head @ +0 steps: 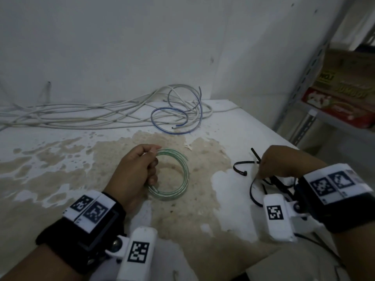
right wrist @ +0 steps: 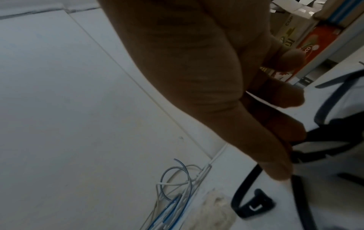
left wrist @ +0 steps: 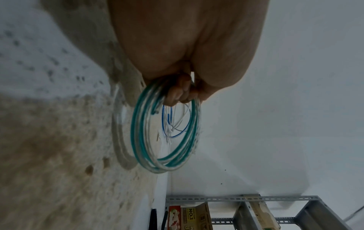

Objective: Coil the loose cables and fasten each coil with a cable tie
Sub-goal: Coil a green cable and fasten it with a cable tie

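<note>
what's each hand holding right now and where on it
The left hand grips the green cable coil by its left side, fingers curled through the ring. The right hand pinches a black cable tie partway along its strap, not at the head.

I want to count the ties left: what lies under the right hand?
Under the right hand lie black cable ties on the table, spreading out around its fingers. The hand and wrist camera cover the rest, so no count is possible.

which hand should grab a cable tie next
Right. The right hand already reaches into the black cable ties on the table, fingers among them, while the left hand grips the green coil and would likely let it spring loose.
</note>
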A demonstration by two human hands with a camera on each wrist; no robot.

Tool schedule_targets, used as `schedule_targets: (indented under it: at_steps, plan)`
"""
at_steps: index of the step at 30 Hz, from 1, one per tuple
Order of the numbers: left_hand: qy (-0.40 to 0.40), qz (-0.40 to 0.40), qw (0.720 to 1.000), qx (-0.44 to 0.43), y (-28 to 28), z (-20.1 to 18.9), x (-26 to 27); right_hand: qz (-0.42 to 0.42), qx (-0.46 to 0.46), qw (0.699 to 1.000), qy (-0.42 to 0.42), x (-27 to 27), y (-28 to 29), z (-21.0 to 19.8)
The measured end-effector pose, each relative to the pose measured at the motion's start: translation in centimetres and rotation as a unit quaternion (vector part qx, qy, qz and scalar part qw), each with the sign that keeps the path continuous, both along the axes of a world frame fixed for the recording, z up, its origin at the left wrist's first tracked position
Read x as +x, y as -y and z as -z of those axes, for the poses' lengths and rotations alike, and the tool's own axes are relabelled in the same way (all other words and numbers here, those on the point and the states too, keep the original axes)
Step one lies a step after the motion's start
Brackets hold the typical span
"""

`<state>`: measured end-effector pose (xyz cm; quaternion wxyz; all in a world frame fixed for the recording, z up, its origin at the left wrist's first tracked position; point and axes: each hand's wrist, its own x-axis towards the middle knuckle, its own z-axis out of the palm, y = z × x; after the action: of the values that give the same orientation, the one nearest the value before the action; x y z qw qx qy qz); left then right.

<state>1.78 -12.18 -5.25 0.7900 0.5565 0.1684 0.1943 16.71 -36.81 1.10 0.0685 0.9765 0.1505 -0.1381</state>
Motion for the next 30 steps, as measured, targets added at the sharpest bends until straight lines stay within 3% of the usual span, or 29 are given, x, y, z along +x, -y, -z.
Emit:
schedule_targets:
  at_steps: [5,10,19,30]
  plan:
    - [0.01,-0.003,1.0,-0.006,-0.4,-0.2,-0.3,0.013,-0.038,0.999,0.016,0.4,-0.1,1.2]
    - [0.014,-0.003,1.0,-0.018,-0.3,-0.2,-0.3,0.016,-0.008,1.0,0.005,0.5,0.1,0.7]
    - [0.026,-0.019,0.998,-0.046,-0.8,-0.1,-0.2,0.005,-0.019,0.997,0.08,-0.6,-0.3,-2.0]
    - [0.021,-0.043,0.998,-0.046,-1.7,-0.2,-0.2,0.004,0.051,0.99,0.128,-0.7,-1.1,-5.1]
